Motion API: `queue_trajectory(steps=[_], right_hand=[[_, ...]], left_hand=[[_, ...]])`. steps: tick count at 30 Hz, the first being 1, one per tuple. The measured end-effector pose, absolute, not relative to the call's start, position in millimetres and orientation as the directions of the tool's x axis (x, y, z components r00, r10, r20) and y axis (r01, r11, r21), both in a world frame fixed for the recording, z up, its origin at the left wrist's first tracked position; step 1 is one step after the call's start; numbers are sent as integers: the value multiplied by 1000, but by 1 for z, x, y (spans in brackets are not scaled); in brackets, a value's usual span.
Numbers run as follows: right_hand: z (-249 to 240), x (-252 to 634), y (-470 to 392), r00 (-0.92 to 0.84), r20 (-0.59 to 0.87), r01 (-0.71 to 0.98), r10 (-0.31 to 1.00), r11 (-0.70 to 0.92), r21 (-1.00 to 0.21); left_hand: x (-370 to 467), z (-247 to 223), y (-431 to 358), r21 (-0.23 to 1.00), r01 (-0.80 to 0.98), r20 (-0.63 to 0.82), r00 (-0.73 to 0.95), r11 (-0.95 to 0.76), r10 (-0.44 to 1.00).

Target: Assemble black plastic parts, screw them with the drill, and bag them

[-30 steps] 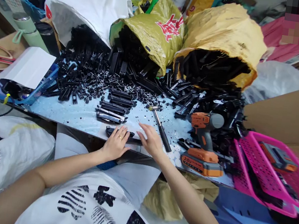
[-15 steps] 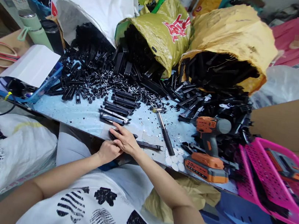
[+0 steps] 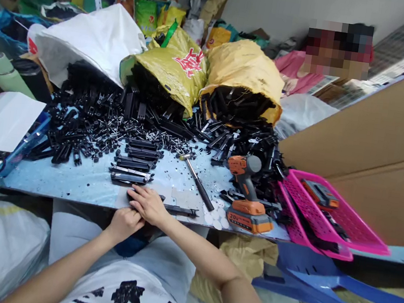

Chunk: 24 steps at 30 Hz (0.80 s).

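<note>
Black part in lower center, at table's near edge, mostly covered by hands. Right hand palm down over it, fingers stretched and slightly parted; can't tell if the thumb grips. Left hand just below, curled up, touching right hand; can't tell what it pinches, fingertips hidden. Black bar lies just right of right hand, on grey sheet. Stack of bars in rows above the hands, center. Hammer right of the stack, slanted, head up-left. Orange drill upright on its battery, right of center; white discs between it and hammer. Loose black parts heaped across mid-frame, small pins mixed in. Behind them white sack, olive sack, yellow sack, mouths toward camera. Pink baskets right; blue tray with white paper at left edge. Person in pink, upper right.
</note>
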State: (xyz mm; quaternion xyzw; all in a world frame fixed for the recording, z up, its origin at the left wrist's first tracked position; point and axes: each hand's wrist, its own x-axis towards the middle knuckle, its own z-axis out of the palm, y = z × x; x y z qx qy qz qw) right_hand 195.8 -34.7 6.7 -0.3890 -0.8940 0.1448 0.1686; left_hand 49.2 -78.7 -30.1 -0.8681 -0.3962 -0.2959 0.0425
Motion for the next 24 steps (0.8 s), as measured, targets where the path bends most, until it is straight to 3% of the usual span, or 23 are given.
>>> queue_trajectory(steps=[3,6,9,13,16,19,24], right_hand=[[12,225,-47,-668,310,592,676,736,-329],[12,272,-55,-524,357,752,774,616,-232],[2,310,-56,-424,284,883,860,462,-80],[-10,323,-53,-502,206,863,840,502,58],[-3,321,-53,-584,216,806,782,589,46],[15,321,-54,-701,236,692,673,722,-3],[55,325,-55,-792,251,564,557,824,-52]], left_hand=[[41,-21,-75,186,689,571,504,-700,648],[36,-13,-62,151,707,585,499,-691,639],[42,-9,-41,86,598,476,678,-797,560],[55,-3,-16,119,601,316,732,-791,604],[57,5,-10,155,630,287,709,-761,644],[55,10,-11,193,625,355,674,-757,647],[52,17,-20,299,471,356,752,-830,555]])
